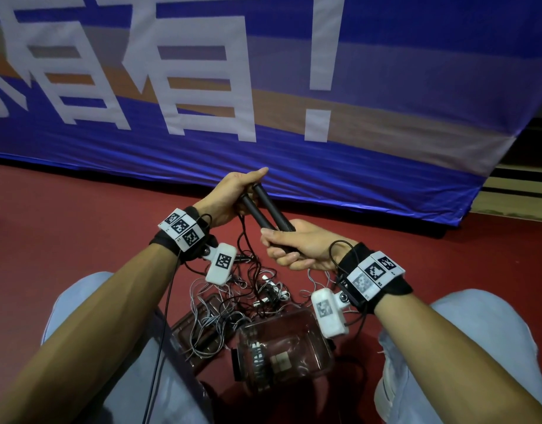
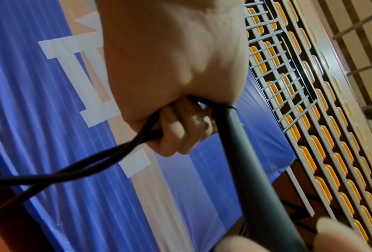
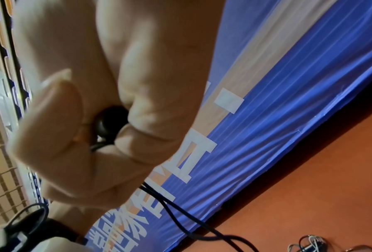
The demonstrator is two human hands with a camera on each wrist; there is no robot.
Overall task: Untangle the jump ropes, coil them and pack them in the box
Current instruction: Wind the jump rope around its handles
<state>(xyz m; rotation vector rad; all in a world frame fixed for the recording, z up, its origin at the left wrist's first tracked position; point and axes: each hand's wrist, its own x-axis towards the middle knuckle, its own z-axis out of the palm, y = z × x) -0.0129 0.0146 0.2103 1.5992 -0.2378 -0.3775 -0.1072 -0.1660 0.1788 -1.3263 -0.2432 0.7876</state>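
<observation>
The left hand [image 1: 230, 194] has its grip clamped on the far ends of two black handles [image 1: 265, 209], fingers curled round them together with the black cord [image 2: 77, 168]. The right hand [image 1: 297, 246] grips the near ends of the same handles, fingers wrapped tight. The black cord hangs down to the red floor [image 1: 80, 228], into a tangle of grey and white ropes [image 1: 220, 313] lying over a clear lid [image 1: 187, 325]. Just right and nearer stands the clear box [image 1: 309, 341], between the knees. A blue banner [image 1: 355, 166] stands far behind.
</observation>
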